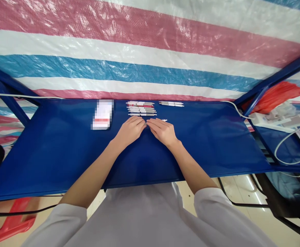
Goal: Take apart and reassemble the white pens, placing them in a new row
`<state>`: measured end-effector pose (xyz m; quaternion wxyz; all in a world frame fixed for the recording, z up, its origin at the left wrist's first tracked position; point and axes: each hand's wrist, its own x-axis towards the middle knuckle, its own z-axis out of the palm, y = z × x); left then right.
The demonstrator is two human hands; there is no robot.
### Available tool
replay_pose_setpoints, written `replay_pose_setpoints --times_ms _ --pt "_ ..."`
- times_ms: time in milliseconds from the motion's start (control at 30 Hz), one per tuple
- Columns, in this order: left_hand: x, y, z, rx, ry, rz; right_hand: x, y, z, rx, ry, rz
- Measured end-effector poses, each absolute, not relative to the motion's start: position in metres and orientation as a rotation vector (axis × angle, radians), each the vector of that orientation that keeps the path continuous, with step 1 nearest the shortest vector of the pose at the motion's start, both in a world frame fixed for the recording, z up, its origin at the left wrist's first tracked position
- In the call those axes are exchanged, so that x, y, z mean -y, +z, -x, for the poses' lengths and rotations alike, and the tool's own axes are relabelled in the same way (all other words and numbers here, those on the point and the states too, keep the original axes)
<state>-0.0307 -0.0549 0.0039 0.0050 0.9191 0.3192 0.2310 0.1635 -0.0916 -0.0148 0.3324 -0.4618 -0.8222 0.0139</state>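
My left hand (130,131) and my right hand (162,132) rest side by side on the blue table (62,154), fingertips meeting. Both have the fingers curled together around a thin white pen (164,120), whose tip pokes out just past my right hand. Right beyond the hands lies a row of several white and grey pens (141,108), laid parallel. A pair of similar pens (171,103) lies farther right at the back edge.
A small white and red packet (102,115) lies to the left of the pens. A striped tarpaulin (150,51) hangs behind the table. To the right, a white power strip (278,120) with cables and an orange bag (275,96). A red stool (11,223) stands lower left.
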Motion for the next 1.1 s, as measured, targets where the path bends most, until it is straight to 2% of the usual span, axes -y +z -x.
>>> replay_pose_setpoints --times_ms 167,467,767,1100 --pt "0.057 0.005 0.031 -1.076 0.721 -2.858 0.087 -0.013 -0.176 2.211 0.052 1.209" --pt "0.071 -0.016 0.029 -1.352 0.688 -2.838 0.057 -0.018 -0.232 2.240 -0.167 1.380" --pt "0.072 -0.020 0.017 -1.375 0.601 -2.823 0.028 -0.021 -0.258 2.233 -0.351 1.581" --pt "0.068 -0.021 0.013 -1.365 0.578 -2.785 0.019 -0.012 -0.262 2.286 -0.378 1.770"
